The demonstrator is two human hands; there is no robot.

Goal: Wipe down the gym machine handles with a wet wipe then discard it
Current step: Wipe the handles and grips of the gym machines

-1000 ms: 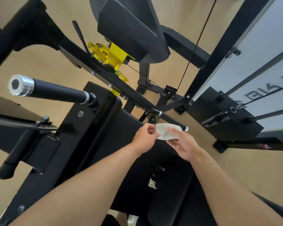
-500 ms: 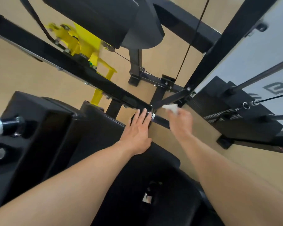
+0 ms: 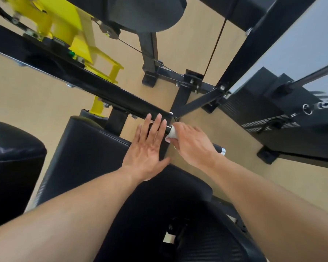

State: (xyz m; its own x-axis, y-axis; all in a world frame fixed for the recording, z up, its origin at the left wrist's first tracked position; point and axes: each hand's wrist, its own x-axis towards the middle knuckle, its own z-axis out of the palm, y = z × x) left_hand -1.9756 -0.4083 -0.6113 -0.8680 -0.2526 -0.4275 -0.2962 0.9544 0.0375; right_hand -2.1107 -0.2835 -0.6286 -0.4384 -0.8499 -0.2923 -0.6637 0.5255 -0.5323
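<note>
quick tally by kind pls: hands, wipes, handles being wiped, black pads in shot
Hands: 2, the left hand flat with straight fingers, the right hand gripping
Wet wipes: 1, the white wipe wrapped on the handle under the right hand
Handles being wiped: 1, the black handle with a chrome end cap
Black pads: 3, the nearest to the left hand being the pad
Total: 7

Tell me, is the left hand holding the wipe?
No, the left hand lies flat with straight fingers on the black pad, while the right hand grips the wipe around the handle.
</note>
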